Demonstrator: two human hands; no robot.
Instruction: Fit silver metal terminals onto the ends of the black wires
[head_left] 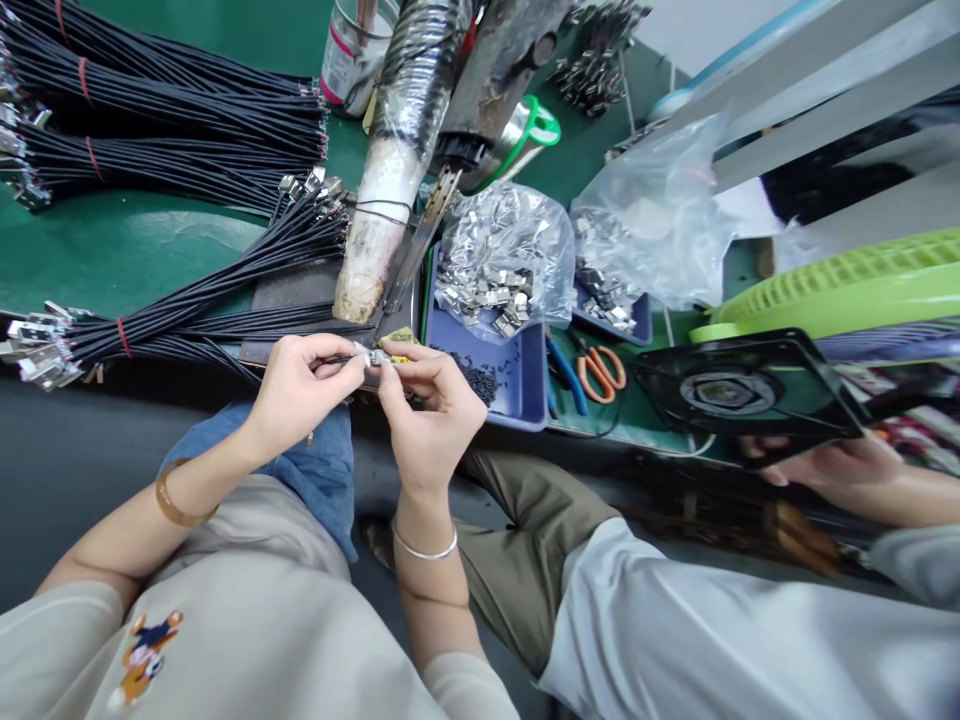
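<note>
My left hand (300, 390) pinches the end of a thin black cable near the bench's front edge. At its tip, between both hands, is a small silvery metal connector (373, 356). My right hand (435, 405) grips this connector from the other side with thumb and fingers; fine details are too small to make out. Just behind the hands lie black cables (300, 318) with metal ends. A bundle of cables (180, 295), tied with a red band, crosses the bench to the left.
A blue tray (531, 385) holds a bag of metal connectors (502, 265) and small black pieces. A foil-wrapped duct (397, 150) hangs over the bench. Orange-handled scissors (602, 373) lie right of the tray. A co-worker's hand (832, 460) is beside a black fan (739, 390).
</note>
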